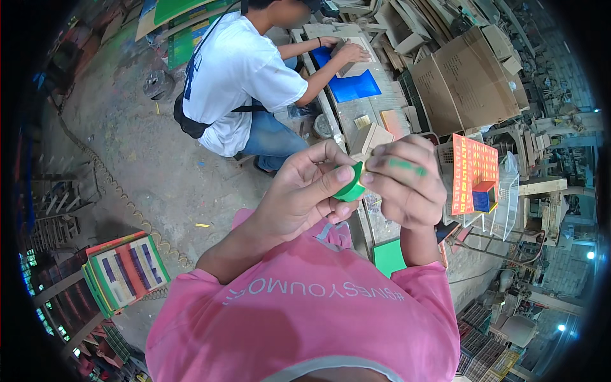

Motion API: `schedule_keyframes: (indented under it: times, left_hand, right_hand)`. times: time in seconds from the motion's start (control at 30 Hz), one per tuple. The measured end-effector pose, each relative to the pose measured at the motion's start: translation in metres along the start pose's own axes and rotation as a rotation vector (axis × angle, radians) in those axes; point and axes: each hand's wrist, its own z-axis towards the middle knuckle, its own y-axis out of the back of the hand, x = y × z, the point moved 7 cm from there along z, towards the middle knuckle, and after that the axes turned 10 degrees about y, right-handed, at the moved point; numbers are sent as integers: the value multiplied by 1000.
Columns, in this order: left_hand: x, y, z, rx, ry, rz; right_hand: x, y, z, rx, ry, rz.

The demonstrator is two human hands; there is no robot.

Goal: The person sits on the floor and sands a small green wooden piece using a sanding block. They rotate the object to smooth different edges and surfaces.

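Note:
In front of my chest, my left hand [309,184] is closed around a small green curved piece [350,186], with the thumb pressed on its face. My right hand [407,181] is closed in a pinch at the piece's right edge. Something small and pale shows at those fingertips, too little to name. Green paint marks the right fingers. Just beyond my hands, a plain wooden block [370,140] sits on the workbench [349,118]. A green sheet [389,256] lies on the bench close to my right forearm.
Ahead, a co-worker in a white shirt [245,76] handles a wooden piece over blue sheets [355,86]. An opened cardboard box [464,83] stands beyond the bench. An orange patterned board [474,172] is at right. Stacked boards [127,270] and a coiled hose [114,181] are at left.

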Motion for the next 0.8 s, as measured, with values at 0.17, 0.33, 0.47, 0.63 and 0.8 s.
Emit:
schedule_keyframes:
  times: [0.17,0.33,0.47,0.63,0.8]
  left_hand:
    - [2,5,2,-98,23,-10]
    - [5,3,6,12,46,-96]
    - [5,-2,8,80,53,-149]
    - [8,3,8,-16,55,-138]
    - [8,6,9,-16,-1,-117]
  right_hand:
    - [25,-2,-6,26,90,31]
    - [17,1,-2,49,11,-75]
    - [21,1,-4,64,1,-91]
    - [25,0,-2,161,87,-109]
    - [23,-2,4,209,86,-114]
